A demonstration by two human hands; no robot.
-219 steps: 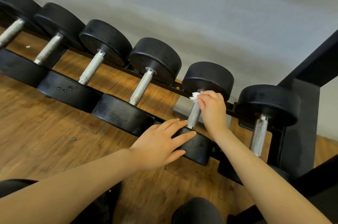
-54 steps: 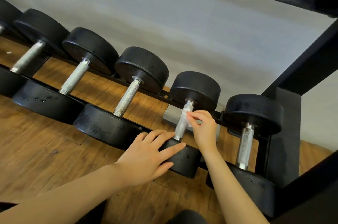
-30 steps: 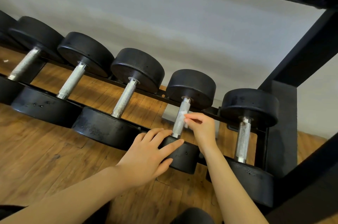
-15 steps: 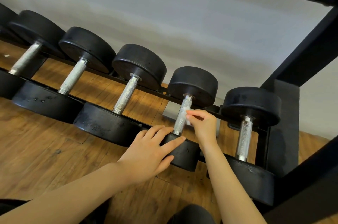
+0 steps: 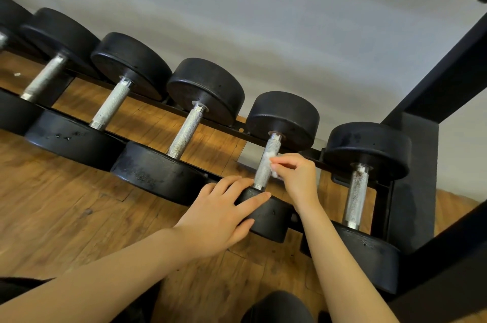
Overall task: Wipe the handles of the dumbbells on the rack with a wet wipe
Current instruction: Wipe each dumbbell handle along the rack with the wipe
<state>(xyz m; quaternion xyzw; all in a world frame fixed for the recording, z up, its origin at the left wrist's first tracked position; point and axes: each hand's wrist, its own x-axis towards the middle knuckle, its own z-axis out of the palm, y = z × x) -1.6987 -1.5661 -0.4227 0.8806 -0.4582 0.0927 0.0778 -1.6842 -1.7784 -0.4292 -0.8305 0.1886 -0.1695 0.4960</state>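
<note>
R hand [image 5: 296, 177] pinches white wet wipe [image 5: 272, 164] vs knurled handle [image 5: 266, 163] of 2nd dumbbell from rack upright [image 5: 413, 177]; L hand [image 5: 220, 213], fingers straight, rests flat on its near head [image 5: 266, 213].

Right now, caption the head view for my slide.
Right hand wipes a dumbbell handle with a wet wipe; left hand steadies its near head.

The right hand [image 5: 296, 177] sits in the gap between two silver handles. At its 3 o'clock stands the next handle [image 5: 355, 194]; at 9 o'clock, the handle [image 5: 266, 163] it wipes. Big black weights [image 5: 283, 118] block 12 o'clock. Open wooden floor [image 5: 66, 214] lies at 8 o'clock.
</note>
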